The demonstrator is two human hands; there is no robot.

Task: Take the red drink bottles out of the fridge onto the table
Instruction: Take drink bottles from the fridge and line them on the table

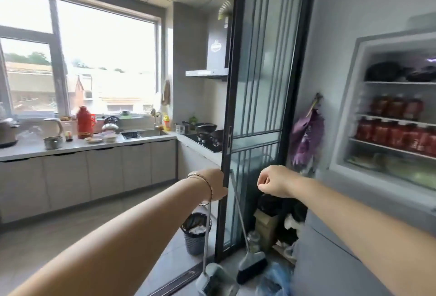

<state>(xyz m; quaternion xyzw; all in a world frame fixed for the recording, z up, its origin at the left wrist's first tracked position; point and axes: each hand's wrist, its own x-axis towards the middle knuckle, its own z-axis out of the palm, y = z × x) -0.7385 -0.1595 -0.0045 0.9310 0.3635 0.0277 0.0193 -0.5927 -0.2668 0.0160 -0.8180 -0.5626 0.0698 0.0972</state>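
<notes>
The fridge [349, 97] stands open at the right edge of the head view. Red drink bottles fill two of its shelves: a row of three [396, 108] and, below it, a longer row of several [398, 134]. Both my arms reach forward, left of the fridge and well short of it. My left hand [213, 183] is at the edge of a black sliding door frame [227, 130], its fingers out of sight. My right hand [274, 182] hangs in the air with its fingers loosely curled and nothing in them. No table shows.
A broom [250, 265] and a dustpan [213, 279] lean at the door frame beneath my hands. A bin [195, 234] stands on the floor. Bags and boxes [278, 220] pile up beside the fridge. A kitchen counter [77, 145] with pots runs under the window.
</notes>
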